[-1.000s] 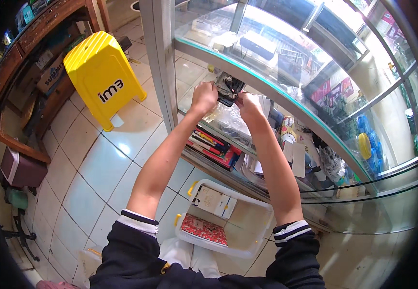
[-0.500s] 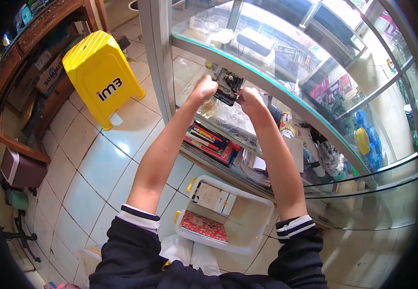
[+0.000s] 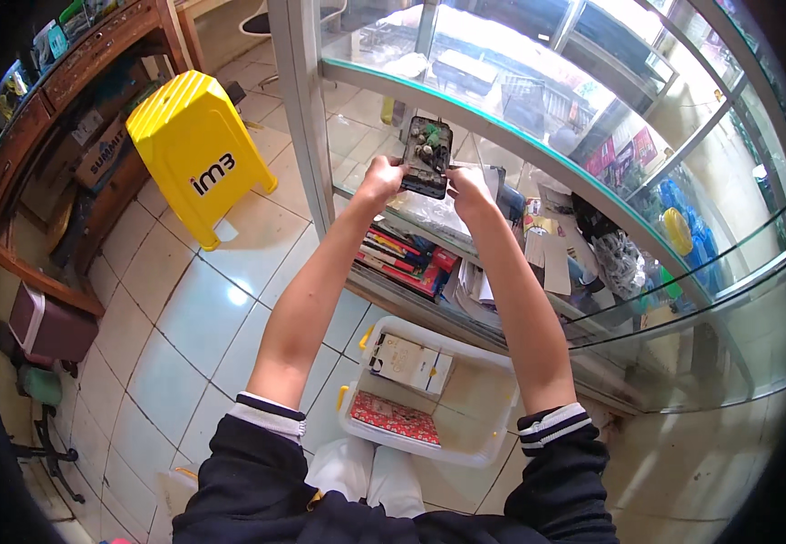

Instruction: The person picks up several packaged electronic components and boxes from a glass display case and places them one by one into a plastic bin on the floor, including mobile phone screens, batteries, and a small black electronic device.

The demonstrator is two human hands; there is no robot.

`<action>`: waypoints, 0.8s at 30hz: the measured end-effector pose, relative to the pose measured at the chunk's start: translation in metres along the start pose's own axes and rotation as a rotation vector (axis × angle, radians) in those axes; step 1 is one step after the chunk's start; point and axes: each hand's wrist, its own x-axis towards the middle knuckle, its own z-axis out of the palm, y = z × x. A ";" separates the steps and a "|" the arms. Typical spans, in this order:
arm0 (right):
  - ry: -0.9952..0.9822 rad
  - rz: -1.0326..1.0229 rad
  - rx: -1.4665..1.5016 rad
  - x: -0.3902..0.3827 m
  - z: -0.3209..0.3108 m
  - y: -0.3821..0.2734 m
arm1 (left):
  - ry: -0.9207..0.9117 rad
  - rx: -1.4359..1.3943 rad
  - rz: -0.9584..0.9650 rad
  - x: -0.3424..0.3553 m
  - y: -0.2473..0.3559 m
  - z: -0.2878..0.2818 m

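Note:
I grip a small black rectangular tray (image 3: 427, 172) between my two hands, at the opening of a glass display cabinet (image 3: 302, 118). It holds small jumbled parts and a green bit (image 3: 432, 134), too small to name. My left hand (image 3: 381, 182) is closed on its left edge and my right hand (image 3: 467, 190) on its lower right. Just beyond and below it is a shelf with clear plastic and papers (image 3: 444, 213). Red, yellow and black flat items (image 3: 395, 267) are packed on the shelf underneath.
A yellow plastic stool (image 3: 189, 136) stands at the left, near a wooden desk (image 3: 94, 72) and a maroon bin (image 3: 53, 322). By my legs, a clear tub with yellow handles (image 3: 475, 417) holds a white box (image 3: 407, 363) and a red patterned item (image 3: 393, 422). Blue wrapped goods (image 3: 701, 249) sit behind glass at right.
The black tray has come further into view from under the cabinet's rail, so its whole length and a green bit show. Both hands still grip it, having shifted slightly.

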 end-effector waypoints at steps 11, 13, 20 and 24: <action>-0.137 -0.004 0.445 -0.099 -0.010 -0.013 | -0.064 -0.009 0.131 -0.047 -0.018 -0.001; -0.155 -0.080 0.448 -0.107 -0.022 -0.005 | -0.018 -0.249 0.074 -0.073 -0.007 0.014; -0.162 -0.144 0.444 -0.146 -0.022 0.017 | -0.050 -0.056 0.135 -0.105 -0.026 0.002; -0.157 -0.178 0.448 -0.166 -0.032 0.036 | -0.098 -0.123 0.104 -0.140 -0.027 0.003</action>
